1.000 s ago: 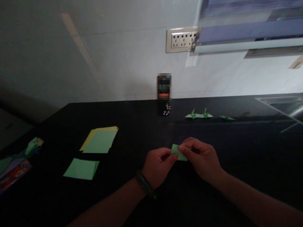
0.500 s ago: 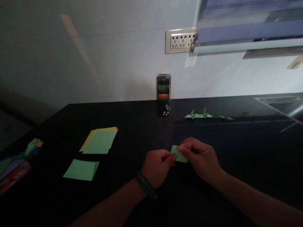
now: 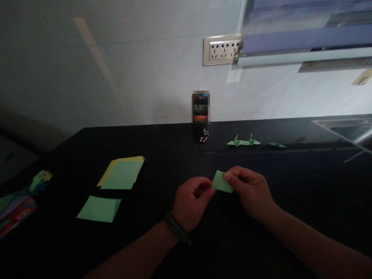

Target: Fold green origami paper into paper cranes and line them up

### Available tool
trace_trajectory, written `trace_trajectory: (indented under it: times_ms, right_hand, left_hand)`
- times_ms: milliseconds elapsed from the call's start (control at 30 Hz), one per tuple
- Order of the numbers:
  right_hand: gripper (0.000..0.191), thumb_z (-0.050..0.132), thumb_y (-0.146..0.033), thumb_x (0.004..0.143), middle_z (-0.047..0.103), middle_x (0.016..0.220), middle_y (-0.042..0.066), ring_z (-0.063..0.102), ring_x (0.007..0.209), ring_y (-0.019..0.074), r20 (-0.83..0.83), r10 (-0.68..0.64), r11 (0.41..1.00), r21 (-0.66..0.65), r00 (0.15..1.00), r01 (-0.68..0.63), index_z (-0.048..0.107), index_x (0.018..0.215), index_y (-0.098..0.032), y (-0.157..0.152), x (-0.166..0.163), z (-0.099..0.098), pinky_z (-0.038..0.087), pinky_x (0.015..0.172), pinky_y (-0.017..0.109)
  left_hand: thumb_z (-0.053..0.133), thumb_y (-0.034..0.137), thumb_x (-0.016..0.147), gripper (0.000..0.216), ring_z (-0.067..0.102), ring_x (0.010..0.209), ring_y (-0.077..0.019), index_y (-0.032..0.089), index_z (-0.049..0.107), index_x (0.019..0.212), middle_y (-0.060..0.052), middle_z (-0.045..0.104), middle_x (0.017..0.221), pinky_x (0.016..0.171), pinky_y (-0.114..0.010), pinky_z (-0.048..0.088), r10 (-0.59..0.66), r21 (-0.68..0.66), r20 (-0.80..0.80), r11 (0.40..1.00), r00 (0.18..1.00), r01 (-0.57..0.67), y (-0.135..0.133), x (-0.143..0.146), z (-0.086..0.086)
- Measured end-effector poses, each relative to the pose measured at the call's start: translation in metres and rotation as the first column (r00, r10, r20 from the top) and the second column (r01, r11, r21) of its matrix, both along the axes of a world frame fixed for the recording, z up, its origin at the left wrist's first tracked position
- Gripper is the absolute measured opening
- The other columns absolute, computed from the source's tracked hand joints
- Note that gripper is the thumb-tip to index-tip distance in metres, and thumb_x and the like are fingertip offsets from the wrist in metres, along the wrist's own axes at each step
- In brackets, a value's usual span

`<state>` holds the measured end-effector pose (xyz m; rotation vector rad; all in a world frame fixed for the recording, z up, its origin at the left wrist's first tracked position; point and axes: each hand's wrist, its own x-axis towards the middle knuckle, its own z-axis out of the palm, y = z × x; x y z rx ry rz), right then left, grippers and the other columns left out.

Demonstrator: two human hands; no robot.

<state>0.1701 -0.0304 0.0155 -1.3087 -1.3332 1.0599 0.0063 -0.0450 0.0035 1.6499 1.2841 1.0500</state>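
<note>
black counter (image 3: 171, 151), three origami (image 3: 251, 142), one paper (image 3: 220, 183) pinched in right hand (image 3: 254, 190), grip of left hand (image 3: 188, 202) unclear

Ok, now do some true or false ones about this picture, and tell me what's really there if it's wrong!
1. The right hand is pinching a small green paper. True.
2. The bangle is on the right arm. False: the bangle is on the left arm.
3. The socket is on the wall. True.
4. The top sheet of the stack is red. False: the top sheet is green, with yellow paper showing under it.
5. The little folded shapes on the right are purple. False: the folded shapes are green.
6. The counter is black. True.
</note>
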Motion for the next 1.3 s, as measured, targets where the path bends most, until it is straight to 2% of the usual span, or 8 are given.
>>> trace_trajectory:
  times_ms: [100, 300, 533, 867, 967, 1133, 1200, 1300]
  right_hand:
    - [0.020, 0.061, -0.033, 0.070, 0.053, 0.056, -0.002, 0.046, 0.053, 0.0101, 0.009, 0.000, 1.000, -0.002, 1.000, 0.000, 0.058, 0.059, -0.017, -0.0002, 0.0005, 0.0005, 0.036, 0.050, 0.023]
    - [0.020, 0.062, -0.033, 0.070, 0.054, 0.057, -0.001, 0.046, 0.054, 0.0101, 0.017, 0.008, 1.000, 0.005, 1.000, -0.008, 0.059, 0.060, -0.016, -0.0007, 0.0003, -0.0001, 0.037, 0.051, 0.023]
    - [0.021, 0.061, -0.034, 0.071, 0.053, 0.057, -0.002, 0.045, 0.053, 0.0101, 0.005, -0.002, 1.000, 0.007, 1.000, 0.002, 0.058, 0.060, -0.017, 0.0008, -0.0002, -0.0022, 0.036, 0.050, 0.023]
    - [0.020, 0.061, -0.034, 0.070, 0.054, 0.057, -0.002, 0.045, 0.054, 0.0104, -0.008, -0.006, 1.000, 0.019, 1.000, 0.007, 0.058, 0.060, -0.017, -0.0027, 0.0013, -0.0002, 0.037, 0.051, 0.023]
    - [0.019, 0.061, -0.033, 0.070, 0.054, 0.057, -0.001, 0.046, 0.054, 0.0103, -0.007, -0.009, 1.000, 0.023, 1.000, 0.009, 0.058, 0.060, -0.017, -0.0023, 0.0004, 0.0010, 0.037, 0.050, 0.023]
    - [0.019, 0.061, -0.033, 0.071, 0.054, 0.058, -0.001, 0.046, 0.054, 0.0102, 0.019, -0.008, 0.999, 0.034, 1.000, 0.007, 0.058, 0.060, -0.017, -0.0029, 0.0001, 0.0003, 0.037, 0.049, 0.022]
    - [0.018, 0.061, -0.032, 0.071, 0.054, 0.059, -0.001, 0.047, 0.054, 0.0101, 0.039, 0.007, 0.998, 0.057, 0.999, -0.010, 0.059, 0.060, -0.017, -0.0032, 0.0002, 0.0001, 0.037, 0.049, 0.022]
    - [0.017, 0.061, -0.031, 0.071, 0.055, 0.059, -0.001, 0.047, 0.053, 0.0100, 0.039, 0.008, 0.997, 0.079, 0.999, -0.011, 0.059, 0.060, -0.017, -0.0032, 0.0000, 0.0010, 0.038, 0.049, 0.022]
  left_hand:
    - [0.060, 0.027, 0.073, 0.014, 0.059, 0.069, -0.0139, 0.017, 0.062, 0.082, -0.003, 0.064, 0.079, 0.061, -0.025, 0.047, 0.011, -0.054, 0.046, 0.999, 0.999, -0.008, 0.0017, 0.0000, -0.0015]
    - [0.061, 0.022, 0.072, 0.009, 0.057, 0.069, -0.0122, 0.017, 0.063, 0.078, -0.002, 0.061, 0.077, 0.061, -0.023, 0.046, -0.013, 0.021, 0.091, 1.000, 0.996, 0.011, 0.0022, 0.0001, 0.0007]
    - [0.062, 0.029, 0.071, 0.014, 0.053, 0.059, -0.0110, 0.016, 0.061, 0.076, -0.001, 0.061, 0.069, 0.056, -0.023, 0.043, 0.048, -0.138, 0.113, 0.990, 0.992, -0.032, 0.0020, 0.0006, -0.0011]
    - [0.064, 0.031, 0.070, 0.016, 0.053, 0.061, -0.0111, 0.016, 0.063, 0.075, -0.001, 0.061, 0.069, 0.057, -0.023, 0.042, 0.040, -0.168, 0.159, 0.986, 0.986, -0.013, 0.0028, 0.0005, -0.0041]
    - [0.064, 0.031, 0.069, 0.017, 0.051, 0.060, -0.0103, 0.015, 0.063, 0.076, 0.000, 0.060, 0.067, 0.056, -0.022, 0.040, 0.027, -0.194, 0.185, 0.981, 0.982, 0.010, 0.0029, 0.0011, -0.0026]
    - [0.067, 0.027, 0.065, 0.016, 0.048, 0.055, -0.0080, 0.015, 0.059, 0.072, 0.003, 0.056, 0.062, 0.053, -0.020, 0.037, -0.010, -0.301, 0.337, 0.946, 0.941, 0.118, 0.0045, 0.0030, 0.0007]
    - [0.067, 0.027, 0.064, 0.016, 0.047, 0.053, -0.0077, 0.015, 0.057, 0.068, 0.003, 0.054, 0.059, 0.051, -0.020, 0.036, -0.025, -0.315, 0.335, 0.939, 0.942, 0.137, 0.0048, 0.0033, 0.0008]
    - [0.065, 0.026, 0.067, 0.014, 0.051, 0.059, -0.0098, 0.015, 0.062, 0.074, 0.001, 0.059, 0.066, 0.056, -0.022, 0.040, -0.069, -0.242, 0.248, 0.961, 0.966, 0.130, 0.0038, 0.0028, -0.0002]
